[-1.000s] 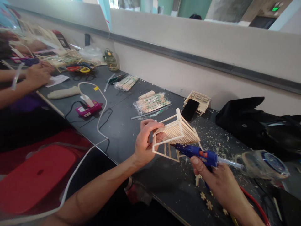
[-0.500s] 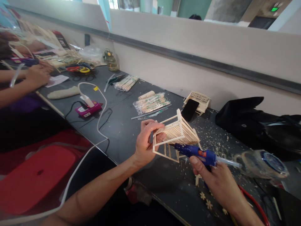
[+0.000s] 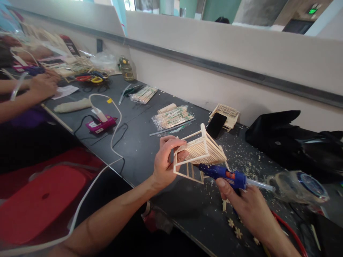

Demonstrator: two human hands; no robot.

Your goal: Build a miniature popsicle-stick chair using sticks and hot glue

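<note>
My left hand (image 3: 166,159) is closed on the left end of a small frame of pale wooden sticks (image 3: 205,151), held tilted above the table. Thin sticks lie side by side across one face of it. In my right hand (image 3: 248,201) is a blue glue gun (image 3: 223,175), with a clear glue stick (image 3: 259,184) poking out of its back. The gun's nozzle points left, in among the sticks of the frame; whether it touches them I cannot tell. My right fingers are partly hidden around the gun's handle.
Wood scraps litter the dark table (image 3: 139,142). A phone (image 3: 217,125) leans on a wooden lattice piece (image 3: 227,110). Wrapped stick bundles (image 3: 174,117), a purple power strip (image 3: 100,124), a lidded jar (image 3: 297,186) and a black bag (image 3: 292,142) lie around. Another person's hands (image 3: 44,84) work at left.
The stick frame and my left hand have shifted very slightly left. Both hands keep the same hold, and the glue gun stays almost in place.
</note>
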